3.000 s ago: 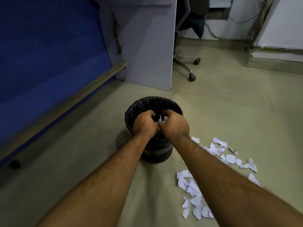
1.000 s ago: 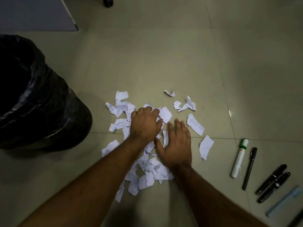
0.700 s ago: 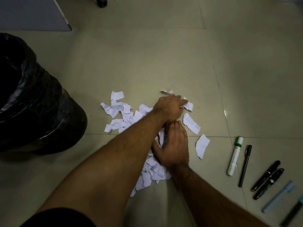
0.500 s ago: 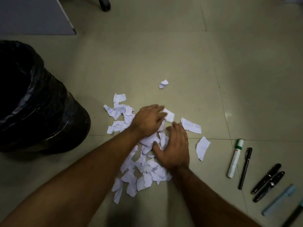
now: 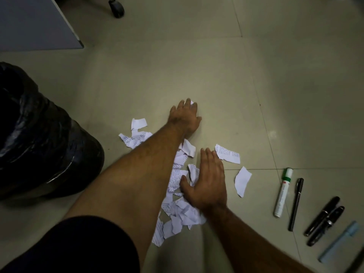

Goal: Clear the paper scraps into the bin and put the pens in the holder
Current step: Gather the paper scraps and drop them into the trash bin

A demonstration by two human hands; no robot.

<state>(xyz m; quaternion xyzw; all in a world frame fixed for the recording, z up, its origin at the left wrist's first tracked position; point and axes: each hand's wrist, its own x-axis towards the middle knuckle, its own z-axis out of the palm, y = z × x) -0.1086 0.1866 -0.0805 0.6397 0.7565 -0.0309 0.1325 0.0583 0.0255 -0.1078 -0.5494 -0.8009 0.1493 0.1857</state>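
Reaching farther out than before, left hand [image 5: 185,117] presses straight fingers onto a stray scrap [image 5: 191,102]; right hand [image 5: 208,182] lies flat, fingers straight, on the paper pile [image 5: 177,211].

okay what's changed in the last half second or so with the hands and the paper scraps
The left hand has reached out from the scrap pile to the lone far scrap, fingers now on it. The right hand stayed flat on the pile. Bin and pens lie as before.
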